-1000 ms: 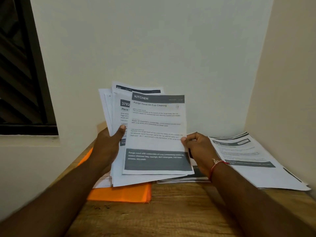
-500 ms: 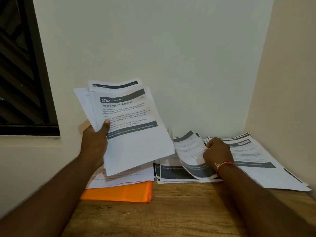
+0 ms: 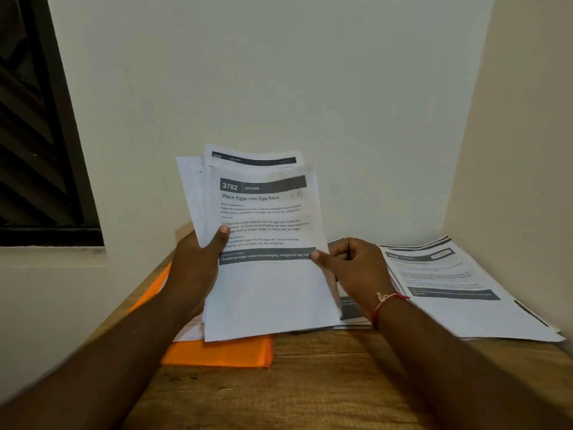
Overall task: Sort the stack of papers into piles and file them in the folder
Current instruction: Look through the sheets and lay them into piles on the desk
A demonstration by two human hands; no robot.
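Note:
My left hand [image 3: 198,268] grips a fanned stack of printed papers [image 3: 266,290] held upright above the table, thumb on the front sheet headed "3782 Place Eggs into Egg Rack". My right hand [image 3: 353,268] pinches the right edge of that front sheet with thumb and fingers. An orange folder [image 3: 223,352] lies flat on the wooden table under the stack, with a few sheets on top of it. One pile of sorted papers [image 3: 350,305] lies in the middle behind my right hand, mostly hidden. A second pile [image 3: 449,287] lies at the right.
The wooden table [image 3: 310,392] sits in a corner, with a pale wall behind and another close on the right. A dark window frame [image 3: 40,150] is at the upper left above a sill. Bare wood shows toward me.
My right hand laid the "Range Hood" sheet on the middle pile, then came back left and took hold of the stack's new front sheet. The stack swung back to the centre.

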